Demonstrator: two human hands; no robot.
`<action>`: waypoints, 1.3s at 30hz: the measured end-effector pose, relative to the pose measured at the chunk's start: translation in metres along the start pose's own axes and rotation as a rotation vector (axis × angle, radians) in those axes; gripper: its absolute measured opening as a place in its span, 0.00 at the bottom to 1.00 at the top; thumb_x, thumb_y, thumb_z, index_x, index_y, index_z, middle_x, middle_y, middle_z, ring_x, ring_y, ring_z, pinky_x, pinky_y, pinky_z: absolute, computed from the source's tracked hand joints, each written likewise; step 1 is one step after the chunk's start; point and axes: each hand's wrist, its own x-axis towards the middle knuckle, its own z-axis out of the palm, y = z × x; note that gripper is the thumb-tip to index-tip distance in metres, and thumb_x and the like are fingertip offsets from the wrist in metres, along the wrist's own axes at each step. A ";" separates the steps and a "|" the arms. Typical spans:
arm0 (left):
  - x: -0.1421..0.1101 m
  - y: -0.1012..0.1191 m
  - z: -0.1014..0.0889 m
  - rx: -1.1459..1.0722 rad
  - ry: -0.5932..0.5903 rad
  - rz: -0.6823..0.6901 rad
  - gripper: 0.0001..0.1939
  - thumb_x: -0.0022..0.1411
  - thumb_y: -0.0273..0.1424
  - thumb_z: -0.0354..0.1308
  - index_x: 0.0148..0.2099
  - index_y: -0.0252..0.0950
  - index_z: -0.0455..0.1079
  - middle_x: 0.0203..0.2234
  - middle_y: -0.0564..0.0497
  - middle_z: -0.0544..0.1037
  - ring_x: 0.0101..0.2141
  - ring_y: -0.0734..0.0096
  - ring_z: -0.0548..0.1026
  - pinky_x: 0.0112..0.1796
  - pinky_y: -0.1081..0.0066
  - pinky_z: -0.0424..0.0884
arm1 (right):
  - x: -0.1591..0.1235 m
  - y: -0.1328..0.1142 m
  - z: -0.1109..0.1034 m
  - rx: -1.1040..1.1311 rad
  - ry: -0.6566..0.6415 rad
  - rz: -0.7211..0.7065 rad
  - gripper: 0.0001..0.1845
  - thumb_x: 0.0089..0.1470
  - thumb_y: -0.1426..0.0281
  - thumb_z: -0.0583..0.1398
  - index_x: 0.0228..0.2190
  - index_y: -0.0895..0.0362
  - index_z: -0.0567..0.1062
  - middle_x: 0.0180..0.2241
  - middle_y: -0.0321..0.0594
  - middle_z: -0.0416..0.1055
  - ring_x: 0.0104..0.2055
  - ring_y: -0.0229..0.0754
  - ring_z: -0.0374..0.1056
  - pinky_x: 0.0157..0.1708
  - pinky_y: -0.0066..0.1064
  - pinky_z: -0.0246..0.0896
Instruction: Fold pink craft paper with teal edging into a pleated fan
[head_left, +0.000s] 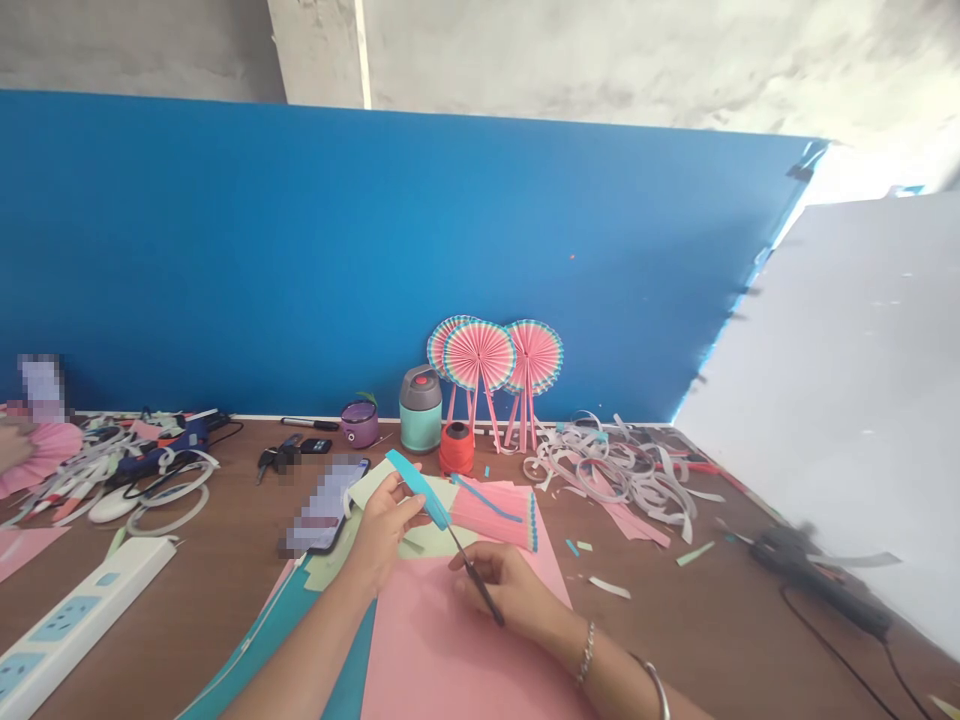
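My left hand [384, 528] pinches a narrow blue paper strip [415, 483] and holds it up above the table. My right hand [504, 588] is closed on a pair of dark scissors [474, 578], whose blades point up towards the lower end of the strip. Under both hands lies a pink paper sheet [442, 650]. Just behind them lies a pleated pink paper fan piece [495, 512] with blue edging, on pale green paper [431, 538].
A phone [328, 506], an orange thread spool [457, 448], a green jar [420, 408] and three pink paper fans [480, 360] stand behind. Curled white paper scraps [622, 465] lie right, a black glue gun [817, 575] far right. A power strip [75, 620] lies left. Another person's hand [13, 442] shows at the left edge.
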 end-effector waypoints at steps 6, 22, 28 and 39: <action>0.001 0.000 -0.001 -0.002 0.008 0.007 0.30 0.45 0.34 0.66 0.52 0.36 0.64 0.34 0.49 0.76 0.34 0.65 0.75 0.33 0.69 0.71 | 0.001 0.002 -0.001 0.002 0.001 0.010 0.19 0.41 0.60 0.66 0.32 0.60 0.73 0.15 0.28 0.60 0.16 0.28 0.50 0.15 0.22 0.43; 0.002 -0.001 -0.003 0.007 -0.004 0.007 0.30 0.45 0.33 0.65 0.52 0.36 0.64 0.33 0.49 0.76 0.33 0.65 0.75 0.33 0.69 0.70 | 0.000 0.000 -0.001 -0.015 0.000 0.021 0.17 0.40 0.61 0.66 0.31 0.59 0.74 0.15 0.27 0.59 0.15 0.29 0.50 0.15 0.22 0.44; 0.002 -0.002 -0.002 0.007 -0.006 0.001 0.30 0.45 0.34 0.65 0.52 0.37 0.64 0.34 0.49 0.76 0.34 0.66 0.75 0.33 0.69 0.70 | 0.001 0.004 -0.002 -0.019 0.004 0.015 0.17 0.41 0.62 0.66 0.32 0.60 0.74 0.14 0.27 0.58 0.15 0.29 0.50 0.15 0.22 0.44; 0.003 -0.004 -0.005 0.020 -0.016 0.003 0.29 0.47 0.34 0.64 0.52 0.37 0.63 0.35 0.50 0.75 0.35 0.67 0.74 0.34 0.70 0.70 | 0.003 0.006 -0.001 -0.045 0.018 0.007 0.16 0.43 0.62 0.65 0.31 0.60 0.74 0.14 0.27 0.58 0.15 0.28 0.49 0.15 0.22 0.42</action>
